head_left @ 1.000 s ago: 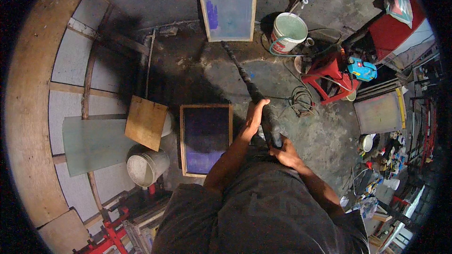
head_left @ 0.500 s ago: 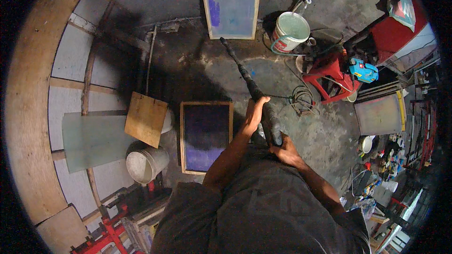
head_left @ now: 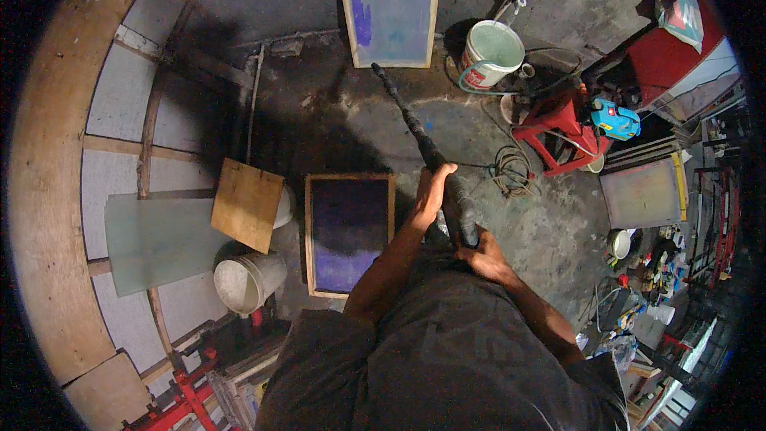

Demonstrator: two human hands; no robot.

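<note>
Both my hands grip a long black pressure washer spray gun (head_left: 424,141), its thin lance tilted forward and to the left. My left hand (head_left: 435,198) is closed around the barrel partway along. At the rear end, close to my body, my right hand (head_left: 483,258) is wrapped round the grip, its fingers partly hidden. Beyond the lance tip, a wood-framed mesh screen (head_left: 395,20) with a purple patch on its left side leans upright against the wall. A second framed screen (head_left: 349,271), dark above and purple below, lies to the left of my left forearm.
A water-filled white bucket (head_left: 493,48) stands by the far wall. Right of it are a red stool (head_left: 550,132), a blue pressure washer (head_left: 616,120) and a coiled hose (head_left: 515,172) on the floor. A whitish bucket (head_left: 239,281) and a wooden board (head_left: 247,203) are at left.
The view has shifted very slightly. My hands and the spray gun keep the same hold and aim, and the leaning screen looks unchanged.
</note>
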